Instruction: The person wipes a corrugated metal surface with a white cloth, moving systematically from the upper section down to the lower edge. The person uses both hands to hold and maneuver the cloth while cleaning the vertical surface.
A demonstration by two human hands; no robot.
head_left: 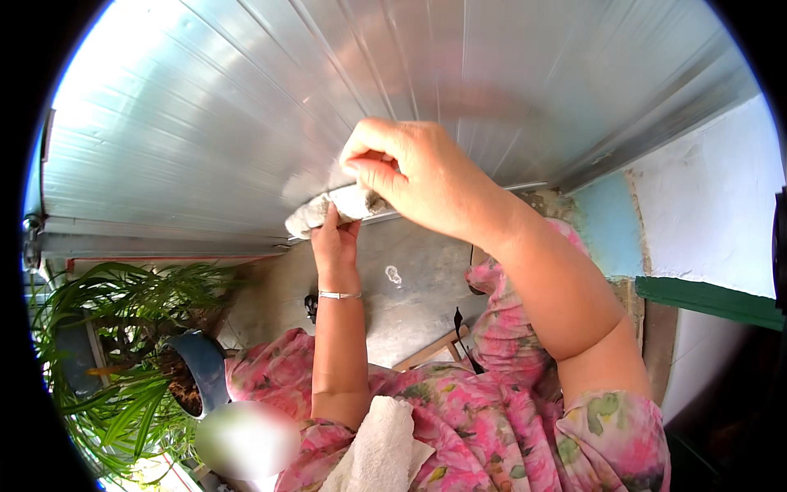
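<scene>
My left hand is closed on a pale, grey-stained bundle that looks like cloth, long and rounded, and holds it up in front of the metal panel. Its thumb presses against the near side, and a thin bracelet circles that wrist. Just above and to the right of the bundle's right end is my right hand, fingers curled and thumb pressed toward the forefinger. Whatever those fingers pinch, if anything, is too small to make out. That hand partly covers the bundle's right end.
A ribbed silvery metal panel fills the far side. Green leafy plants and a blue pot stand at left. A white towel hangs over my floral clothing. Below lies a concrete floor; at right, a white-and-blue wall with a green ledge.
</scene>
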